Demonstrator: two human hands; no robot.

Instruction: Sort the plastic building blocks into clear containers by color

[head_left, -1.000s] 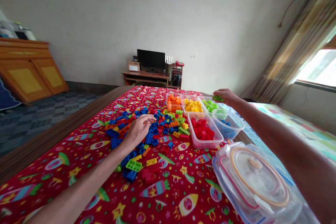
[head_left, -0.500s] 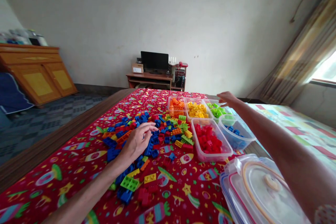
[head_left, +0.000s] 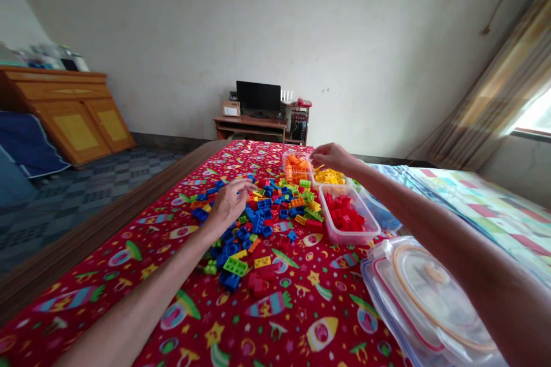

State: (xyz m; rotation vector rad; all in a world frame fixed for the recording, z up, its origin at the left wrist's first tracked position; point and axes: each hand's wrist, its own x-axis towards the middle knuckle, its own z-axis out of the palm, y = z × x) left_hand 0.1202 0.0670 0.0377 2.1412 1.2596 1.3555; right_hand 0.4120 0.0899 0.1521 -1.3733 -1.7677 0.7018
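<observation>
My left hand (head_left: 231, 202) hovers over a mixed pile of plastic toy building bricks (head_left: 258, 219), its fingers loosely bent and apart, with nothing visible in them. Across the cloth, my right hand (head_left: 330, 156) is above the clear container of yellow bricks (head_left: 329, 176), with its fingers pinched. A small yellow brick (head_left: 319, 167) shows at the fingertips. Left of that box is the container of orange bricks (head_left: 297, 164); nearer to me is the red-brick container (head_left: 344, 213). My right forearm hides most of the green-brick box and the round tub (head_left: 383, 213).
Stacked clear lids (head_left: 424, 292) lie at the right front. A red patterned cloth (head_left: 297, 309) covers the table. A patchwork-covered surface (head_left: 486, 200) adjoins on the right. Beyond stand a desk with a monitor (head_left: 258, 98) and a wooden cabinet (head_left: 73, 114).
My right hand has moved left from above the green-brick box to the yellow-brick container. My left hand has shifted slightly farther out over the pile. The camera view has turned a little.
</observation>
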